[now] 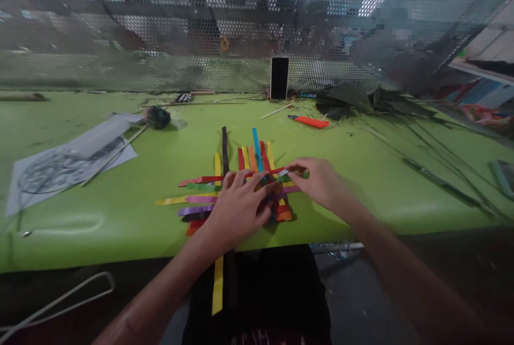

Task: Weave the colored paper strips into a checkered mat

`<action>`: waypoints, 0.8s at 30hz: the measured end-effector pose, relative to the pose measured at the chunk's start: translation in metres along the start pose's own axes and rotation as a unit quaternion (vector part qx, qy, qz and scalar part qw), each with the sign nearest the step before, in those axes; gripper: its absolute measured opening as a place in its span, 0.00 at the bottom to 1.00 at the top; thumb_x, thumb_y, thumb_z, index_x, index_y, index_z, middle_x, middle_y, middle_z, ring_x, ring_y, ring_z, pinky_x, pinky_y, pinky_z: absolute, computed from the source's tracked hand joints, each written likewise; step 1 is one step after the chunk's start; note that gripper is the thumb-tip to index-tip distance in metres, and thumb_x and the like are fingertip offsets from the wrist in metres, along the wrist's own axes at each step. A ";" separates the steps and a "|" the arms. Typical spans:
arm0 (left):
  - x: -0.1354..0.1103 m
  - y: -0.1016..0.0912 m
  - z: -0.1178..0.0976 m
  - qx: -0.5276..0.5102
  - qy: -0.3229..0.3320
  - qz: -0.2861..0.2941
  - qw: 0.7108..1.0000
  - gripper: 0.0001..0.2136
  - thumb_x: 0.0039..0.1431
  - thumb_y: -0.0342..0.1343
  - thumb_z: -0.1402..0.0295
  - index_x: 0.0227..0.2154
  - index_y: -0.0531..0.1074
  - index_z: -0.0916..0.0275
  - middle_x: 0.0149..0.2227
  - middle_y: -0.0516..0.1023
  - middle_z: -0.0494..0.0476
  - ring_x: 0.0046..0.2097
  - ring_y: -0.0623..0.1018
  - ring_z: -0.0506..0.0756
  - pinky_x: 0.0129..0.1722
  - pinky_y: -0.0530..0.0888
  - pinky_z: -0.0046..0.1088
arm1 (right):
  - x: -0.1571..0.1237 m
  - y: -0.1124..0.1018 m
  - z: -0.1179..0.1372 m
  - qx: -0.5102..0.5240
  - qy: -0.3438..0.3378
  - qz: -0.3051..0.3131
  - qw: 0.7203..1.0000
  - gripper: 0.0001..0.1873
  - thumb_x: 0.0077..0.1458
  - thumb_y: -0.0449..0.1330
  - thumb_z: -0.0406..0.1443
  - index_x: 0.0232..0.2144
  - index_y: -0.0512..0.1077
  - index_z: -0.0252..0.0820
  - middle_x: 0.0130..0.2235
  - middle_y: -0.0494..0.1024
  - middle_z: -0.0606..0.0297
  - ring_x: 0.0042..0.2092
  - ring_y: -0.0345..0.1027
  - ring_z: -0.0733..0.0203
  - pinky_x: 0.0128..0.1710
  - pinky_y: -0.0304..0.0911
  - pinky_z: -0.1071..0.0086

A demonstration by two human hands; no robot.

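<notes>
A mat of woven coloured paper strips (pixel 249 163) lies on the green table (pixel 120 216) near its front edge. My left hand (pixel 241 203) rests flat on the weave, fingers spread, pressing the strips down. My right hand (pixel 317 179) pinches the end of a red strip (pixel 209 179) that runs crosswise through the upright strips. Yellow, black, blue, orange and red strips stand out behind the hands. A long yellow strip (pixel 218 286) hangs over the table edge toward my lap.
A printed sheet (pixel 68 163) with a stick across it lies at the left. An orange-handled cutter (pixel 311 121) and a dark phone (pixel 279 77) leaning on the perforated metal wall sit behind. Dark leaves (pixel 361 99) and thin stems spread at the right. A wire loop (pixel 60 297) lies at lower left.
</notes>
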State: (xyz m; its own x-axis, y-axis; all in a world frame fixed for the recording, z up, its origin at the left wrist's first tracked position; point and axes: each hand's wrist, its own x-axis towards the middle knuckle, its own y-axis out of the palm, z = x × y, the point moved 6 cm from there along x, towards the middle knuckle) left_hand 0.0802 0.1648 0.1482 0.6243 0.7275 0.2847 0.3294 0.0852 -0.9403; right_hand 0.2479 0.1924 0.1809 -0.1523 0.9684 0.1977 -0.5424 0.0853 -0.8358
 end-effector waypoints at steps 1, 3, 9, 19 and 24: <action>0.000 0.000 0.000 0.004 0.001 0.001 1.000 0.20 0.68 0.49 0.64 0.60 0.69 0.47 0.63 0.68 0.54 0.60 0.65 0.68 0.60 0.62 0.56 | 0.000 0.001 0.000 0.015 -0.006 -0.009 1.000 0.09 0.58 0.60 0.31 0.36 0.81 0.46 0.38 0.85 0.62 0.36 0.78 0.55 0.37 0.71 0.62; 0.001 0.000 0.000 0.012 0.000 0.006 1.000 0.20 0.68 0.48 0.63 0.61 0.69 0.47 0.64 0.67 0.54 0.61 0.64 0.68 0.60 0.62 0.56 | 0.000 0.004 0.000 0.032 -0.017 -0.007 0.999 0.10 0.57 0.60 0.30 0.37 0.81 0.45 0.39 0.84 0.61 0.37 0.78 0.55 0.38 0.72 0.62; 0.000 -0.001 -0.001 0.019 -0.010 0.018 1.000 0.19 0.69 0.48 0.62 0.60 0.70 0.49 0.64 0.67 0.56 0.62 0.64 0.68 0.61 0.62 0.56 | 0.007 0.015 0.008 -0.024 -0.040 0.012 0.999 0.09 0.59 0.60 0.31 0.34 0.80 0.47 0.38 0.84 0.60 0.37 0.77 0.53 0.38 0.70 0.61; 0.001 -0.005 0.000 0.010 -0.021 0.008 1.000 0.19 0.71 0.47 0.60 0.61 0.69 0.48 0.63 0.69 0.54 0.62 0.65 0.67 0.62 0.62 0.55 | 0.012 0.020 0.002 -0.057 -0.053 -0.031 0.996 0.13 0.58 0.56 0.27 0.34 0.80 0.43 0.37 0.83 0.58 0.38 0.76 0.54 0.40 0.68 0.62; 0.001 -0.005 0.000 0.005 -0.022 0.002 1.000 0.19 0.71 0.46 0.59 0.61 0.69 0.48 0.63 0.69 0.53 0.61 0.65 0.66 0.61 0.62 0.54 | 0.010 0.019 0.000 -0.032 -0.058 -0.056 0.996 0.11 0.56 0.57 0.27 0.32 0.80 0.42 0.34 0.83 0.60 0.34 0.75 0.56 0.36 0.68 0.64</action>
State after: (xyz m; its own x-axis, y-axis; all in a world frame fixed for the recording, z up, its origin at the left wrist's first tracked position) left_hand 0.0790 0.1649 0.1536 0.5937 0.7571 0.2726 0.3195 0.0891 -0.9434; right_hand 0.2358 0.2032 0.1674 -0.1908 0.9186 0.3460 -0.5087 0.2089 -0.8352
